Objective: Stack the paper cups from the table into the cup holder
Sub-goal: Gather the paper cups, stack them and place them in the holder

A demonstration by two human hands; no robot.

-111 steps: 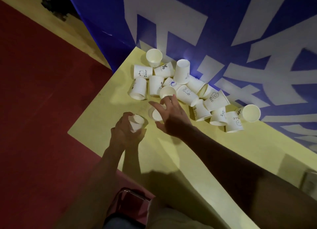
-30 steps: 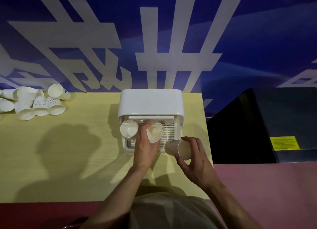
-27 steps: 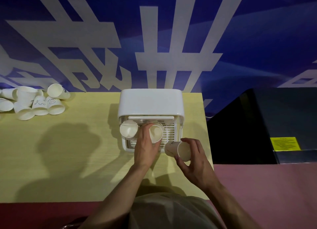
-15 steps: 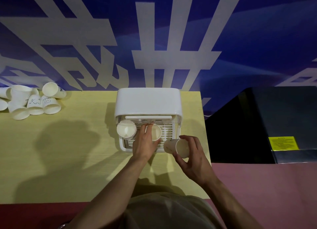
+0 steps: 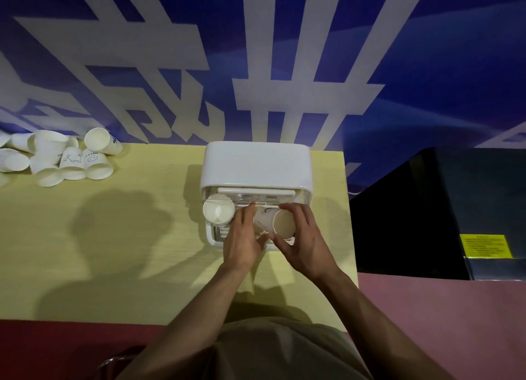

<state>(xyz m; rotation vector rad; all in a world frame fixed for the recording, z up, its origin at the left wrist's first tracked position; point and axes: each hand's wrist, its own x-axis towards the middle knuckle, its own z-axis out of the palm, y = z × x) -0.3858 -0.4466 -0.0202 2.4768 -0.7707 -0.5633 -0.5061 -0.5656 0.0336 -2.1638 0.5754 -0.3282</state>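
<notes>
Gripped sideways by the right hand (image 5: pixel 306 244), a paper cup (image 5: pixel 277 223) is held over the cup holder (image 5: pixel 256 163) tray beside the left hand (image 5: pixel 242 237), whose grip cannot be told; a thin wall could be crushed, or the cup misaligned against the seated stack (image 5: pixel 218 212).

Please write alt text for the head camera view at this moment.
Over a yellow table, the right hand holds a paper cup at the open front of a white cup holder, left hand beside it. Another cup sits inside; loose cups lie far left.
</notes>
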